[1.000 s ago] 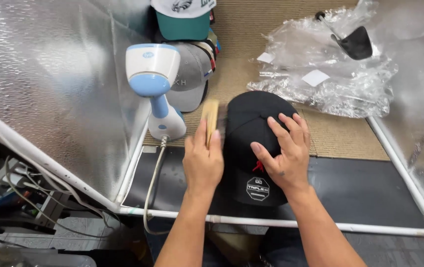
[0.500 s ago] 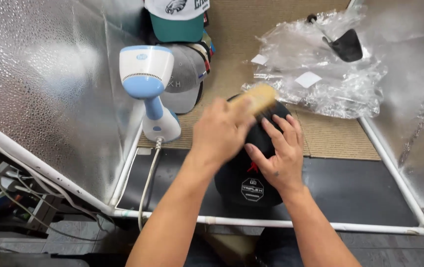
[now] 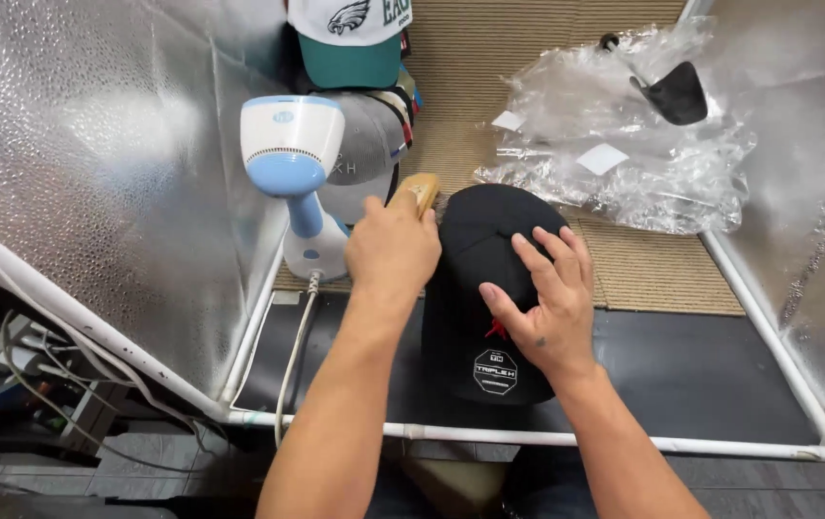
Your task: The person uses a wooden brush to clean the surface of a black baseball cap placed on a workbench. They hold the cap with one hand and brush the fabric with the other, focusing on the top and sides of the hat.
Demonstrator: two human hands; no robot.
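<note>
- While the right hand (image 3: 542, 308) lies flat with fingers spread on the crown of the black cap (image 3: 491, 288), the left hand (image 3: 393, 252) is curled tight around a wooden brush (image 3: 416, 192), just beside the cap's edge at about ten o'clock.
- That cap sits at the middle of the view, crown toward twelve o'clock and brim toward six, partly on the woven mat (image 3: 643, 264) and partly on the black sheet (image 3: 701, 375).
- Its brim carries a round dark sticker (image 3: 496, 371), just below the right hand.
- At nine o'clock from the brush stands a white and blue steamer (image 3: 292, 163), its cord (image 3: 295, 356) trailing toward six o'clock.
- Behind the steamer, toward twelve o'clock, a grey cap (image 3: 366, 144) and a white and green cap (image 3: 350, 38) are stacked.
- Crumpled clear plastic bags (image 3: 614, 154) lie at two o'clock from the black cap, near it but apart.
- White pipes (image 3: 547, 438) frame the work space, with silver foil walls (image 3: 95, 144) at the sides.
</note>
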